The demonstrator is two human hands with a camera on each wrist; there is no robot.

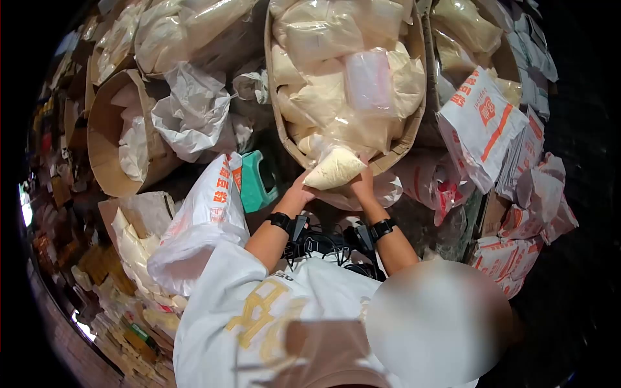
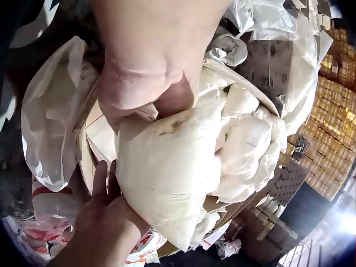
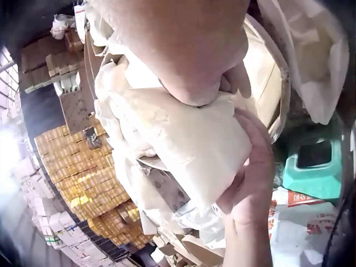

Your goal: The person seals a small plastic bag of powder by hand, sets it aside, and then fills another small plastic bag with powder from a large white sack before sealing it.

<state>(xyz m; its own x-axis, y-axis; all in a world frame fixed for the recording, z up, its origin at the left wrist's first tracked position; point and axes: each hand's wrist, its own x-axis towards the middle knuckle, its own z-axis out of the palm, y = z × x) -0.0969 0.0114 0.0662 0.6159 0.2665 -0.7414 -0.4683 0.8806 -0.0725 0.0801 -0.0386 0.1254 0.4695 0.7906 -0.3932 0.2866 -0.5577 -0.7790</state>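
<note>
A plump bag of pale yellow powder (image 1: 335,168) is held between both hands at the near edge of an oval carton filled with similar bags. The left hand (image 1: 303,192) grips its left side and the right hand (image 1: 363,179) its right side. In the left wrist view the bag (image 2: 167,167) hangs tilted, with dark marks near its upper edge; the left hand (image 2: 147,92) covers its top and the right hand (image 2: 111,219) lies against its lower side. In the right wrist view the left hand (image 3: 253,172) supports the bag's edge, and some fingertips are hidden behind it.
The carton's rim (image 1: 278,123) curves around the stacked bags, with a folded clear plastic packet (image 1: 369,81) on top. A green container (image 1: 259,182) and a white printed sack (image 1: 210,207) stand at the left; another printed sack (image 1: 482,126) leans at the right.
</note>
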